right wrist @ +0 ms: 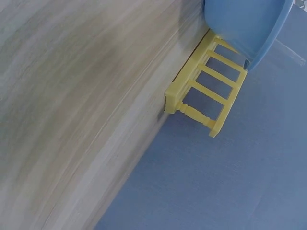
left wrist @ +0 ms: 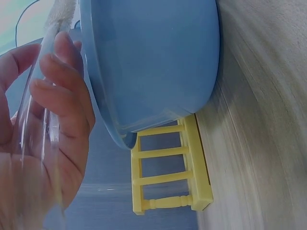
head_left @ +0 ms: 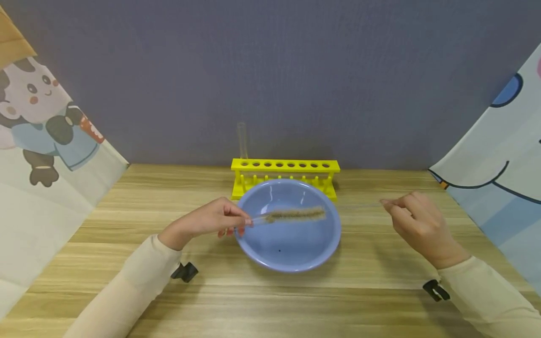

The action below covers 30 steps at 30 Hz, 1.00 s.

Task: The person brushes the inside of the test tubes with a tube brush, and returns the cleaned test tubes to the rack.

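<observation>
My left hand (head_left: pixel 215 218) holds a clear glass test tube (left wrist: pixel 29 139) between thumb and fingers, over the left rim of a blue basin (head_left: pixel 291 246). The tube's mouth points right. A test tube brush (head_left: pixel 297 214) with tan bristles extends over the basin, its bristle end right at the tube's mouth. Off to the basin's right, my right hand (head_left: pixel 418 225) pinches the brush's thin handle, which shows faintly. In the left wrist view, the bristles (left wrist: pixel 61 14) appear just beyond the fingertips. The right hand is out of sight in the right wrist view.
Behind the basin stands a yellow test tube rack (head_left: pixel 285 164) with a row of holes. Another clear test tube (head_left: pixel 242 141) stands upright at its left end. A grey wall (head_left: pixel 279 84) closes off the back of the wooden table (head_left: pixel 270 305). Printed cloths hang at both sides.
</observation>
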Each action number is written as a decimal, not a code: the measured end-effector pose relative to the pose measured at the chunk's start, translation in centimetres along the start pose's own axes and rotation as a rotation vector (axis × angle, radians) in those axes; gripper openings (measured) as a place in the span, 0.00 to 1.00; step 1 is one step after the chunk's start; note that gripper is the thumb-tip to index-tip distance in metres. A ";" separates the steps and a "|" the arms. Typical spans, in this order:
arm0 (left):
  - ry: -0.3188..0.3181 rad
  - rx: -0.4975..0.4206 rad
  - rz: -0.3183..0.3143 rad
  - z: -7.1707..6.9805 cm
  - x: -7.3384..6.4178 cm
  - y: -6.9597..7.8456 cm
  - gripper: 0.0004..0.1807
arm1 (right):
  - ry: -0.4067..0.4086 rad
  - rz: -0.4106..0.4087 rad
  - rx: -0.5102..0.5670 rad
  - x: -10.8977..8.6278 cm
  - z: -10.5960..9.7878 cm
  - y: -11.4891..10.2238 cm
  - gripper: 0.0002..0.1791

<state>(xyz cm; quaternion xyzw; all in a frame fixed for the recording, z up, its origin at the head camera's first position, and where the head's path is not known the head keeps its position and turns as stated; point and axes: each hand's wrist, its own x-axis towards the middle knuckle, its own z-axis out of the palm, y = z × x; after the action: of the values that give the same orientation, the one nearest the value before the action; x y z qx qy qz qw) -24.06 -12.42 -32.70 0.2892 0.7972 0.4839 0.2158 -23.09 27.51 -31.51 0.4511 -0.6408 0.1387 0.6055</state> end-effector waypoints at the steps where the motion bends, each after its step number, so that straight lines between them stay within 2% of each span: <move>1: -0.008 -0.005 0.002 0.0 0.0 0.0 0.13 | 0.001 0.003 -0.002 -0.1 0.0 0.0 0.19; 7: -0.030 -0.006 -0.007 -0.2 0.0 -0.1 0.13 | 0.031 0.018 -0.003 -0.3 -0.1 0.2 0.19; 16: -0.034 0.000 -0.011 -0.4 0.1 0.3 0.14 | 0.060 0.030 -0.037 0.0 -0.6 0.4 0.20; 30: -0.026 0.015 -0.021 -0.8 0.3 0.4 0.12 | 0.111 0.031 -0.034 0.4 -1.0 0.9 0.22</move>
<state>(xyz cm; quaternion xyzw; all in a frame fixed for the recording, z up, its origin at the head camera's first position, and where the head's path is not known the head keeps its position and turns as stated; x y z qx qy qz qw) -24.63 -12.58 -31.99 0.2887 0.8009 0.4719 0.2290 -23.00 28.57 -30.57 0.4225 -0.6153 0.1618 0.6456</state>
